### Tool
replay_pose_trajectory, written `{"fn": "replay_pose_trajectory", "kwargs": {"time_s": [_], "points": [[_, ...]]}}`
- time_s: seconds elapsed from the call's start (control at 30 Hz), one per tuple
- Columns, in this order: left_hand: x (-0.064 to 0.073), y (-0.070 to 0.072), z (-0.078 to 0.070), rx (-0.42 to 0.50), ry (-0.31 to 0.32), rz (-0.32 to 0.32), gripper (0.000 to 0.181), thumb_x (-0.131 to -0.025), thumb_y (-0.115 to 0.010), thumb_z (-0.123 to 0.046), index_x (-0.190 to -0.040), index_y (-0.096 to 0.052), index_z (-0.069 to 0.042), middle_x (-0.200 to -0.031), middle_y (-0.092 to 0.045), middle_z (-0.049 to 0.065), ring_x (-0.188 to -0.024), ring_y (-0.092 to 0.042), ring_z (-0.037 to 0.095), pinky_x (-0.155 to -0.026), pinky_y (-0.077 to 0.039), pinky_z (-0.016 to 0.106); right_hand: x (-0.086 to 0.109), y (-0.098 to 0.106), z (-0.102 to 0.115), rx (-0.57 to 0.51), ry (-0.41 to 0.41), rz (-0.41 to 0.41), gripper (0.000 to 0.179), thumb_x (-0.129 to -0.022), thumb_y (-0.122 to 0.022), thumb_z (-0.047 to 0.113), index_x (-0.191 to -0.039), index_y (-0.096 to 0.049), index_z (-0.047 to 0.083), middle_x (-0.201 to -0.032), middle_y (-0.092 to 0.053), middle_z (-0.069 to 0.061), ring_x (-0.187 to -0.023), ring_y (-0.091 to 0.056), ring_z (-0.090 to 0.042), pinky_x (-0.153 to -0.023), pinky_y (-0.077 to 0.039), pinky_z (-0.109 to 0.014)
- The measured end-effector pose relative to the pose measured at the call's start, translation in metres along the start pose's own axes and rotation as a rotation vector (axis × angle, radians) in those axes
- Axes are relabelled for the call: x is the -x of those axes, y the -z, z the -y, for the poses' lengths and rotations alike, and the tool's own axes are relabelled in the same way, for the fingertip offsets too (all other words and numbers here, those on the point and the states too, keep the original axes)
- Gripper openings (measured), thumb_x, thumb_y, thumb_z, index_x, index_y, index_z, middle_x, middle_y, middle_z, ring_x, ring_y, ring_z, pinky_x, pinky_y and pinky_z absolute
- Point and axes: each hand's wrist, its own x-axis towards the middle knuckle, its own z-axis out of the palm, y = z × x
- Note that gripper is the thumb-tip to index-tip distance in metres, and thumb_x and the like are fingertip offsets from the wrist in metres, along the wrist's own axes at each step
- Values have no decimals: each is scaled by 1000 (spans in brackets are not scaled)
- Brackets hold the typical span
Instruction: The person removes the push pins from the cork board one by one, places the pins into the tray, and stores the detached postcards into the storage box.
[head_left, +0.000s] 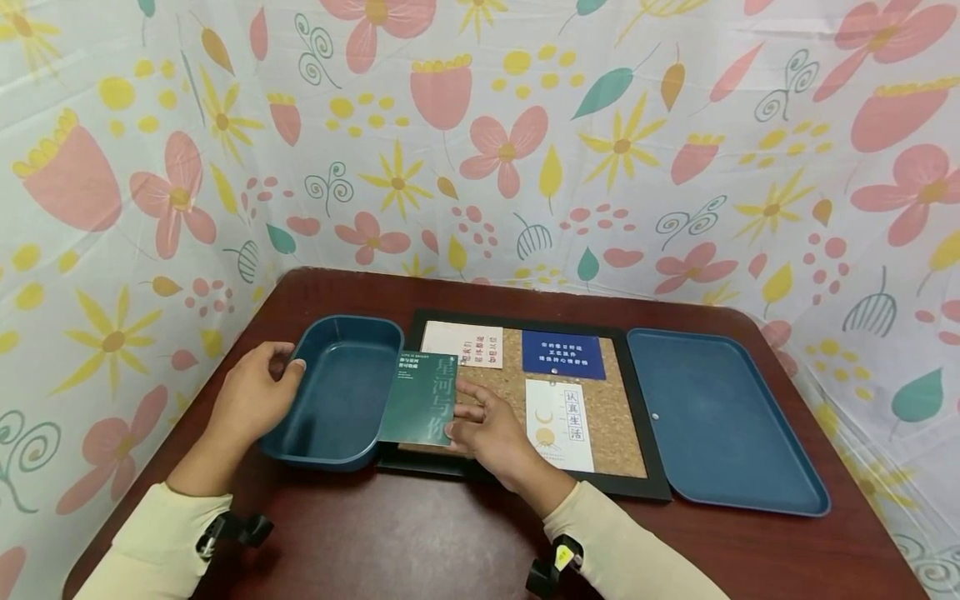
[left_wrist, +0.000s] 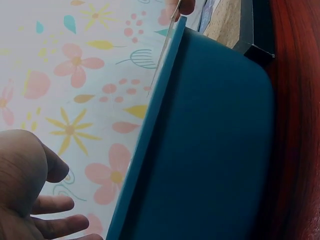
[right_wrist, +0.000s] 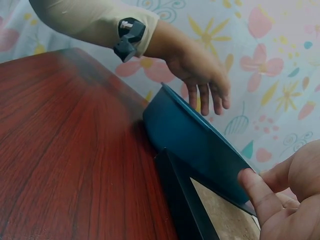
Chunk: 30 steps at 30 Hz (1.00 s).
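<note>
My right hand [head_left: 498, 433] pinches a green card [head_left: 422, 398] with white lettering by its right edge. The card sits above the left side of a black-framed cork board [head_left: 621, 417] and reaches the right rim of a deep blue bin [head_left: 337, 392]. In the right wrist view the fingertips [right_wrist: 248, 180] are close together, and the card shows only as a thin edge. My left hand [head_left: 258, 392] is over the bin's left rim. Its fingers look relaxed and hold nothing in the left wrist view.
On the cork board are a pale card [head_left: 480, 342] with red lettering, a blue card [head_left: 562, 354] and a white card [head_left: 558, 425]. A flat blue tray [head_left: 727, 417] lies to the right. Floral cloth [head_left: 510, 208] hangs behind the brown table [head_left: 352, 533].
</note>
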Motion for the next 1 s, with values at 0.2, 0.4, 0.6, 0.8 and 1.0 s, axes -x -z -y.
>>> {"fn": "replay_pose_trajectory", "kwargs": {"time_s": [0.2, 0.4, 0.6, 0.8, 1.0], "points": [[0, 1, 4, 11, 21, 17, 52, -107, -52, -35, -140, -51, 6, -128, -55, 30, -116, -57, 46, -88, -48, 63, -1, -2, 0, -13, 1, 5, 71, -91, -63, -11, -156, -37, 0, -128, -63, -26, -96, -69, -24, -78, -61, -40], [-2, 3, 9, 12, 42, 44, 55, -107, -51, -36, -142, -48, 7, -133, -53, 31, -115, -58, 46, -83, -49, 61, -1, -4, 0, -21, 3, 7, 72, -90, -64, -12, -156, -37, 0, -127, -64, -26, -95, -69, -24, -78, -61, -39], [-8, 5, 13, 50, 90, 121, 60, -108, -48, -38, -145, -43, 9, -139, -51, 32, -122, -54, 48, -93, -48, 62, -1, -5, -2, -36, -1, 7, 72, -90, -64, -12, -156, -37, 0, -127, -64, -26, -96, -69, -24, -78, -61, -40], [-11, 8, 22, 155, 157, 218, 65, -110, -42, -41, -150, -35, 9, -142, -46, 35, -124, -50, 50, -94, -47, 62, -1, -6, -2, -45, -4, 10, 72, -90, -63, -13, -156, -37, 0, -128, -63, -26, -95, -70, -25, -78, -61, -40], [-16, 8, 32, 288, 224, 299, 69, -111, -39, -44, -154, -29, 9, -147, -41, 34, -127, -47, 49, -95, -47, 58, -2, -7, -4, -44, -5, 6, 71, -91, -64, -12, -155, -38, 1, -128, -63, -26, -96, -69, -25, -79, -61, -40]]}}
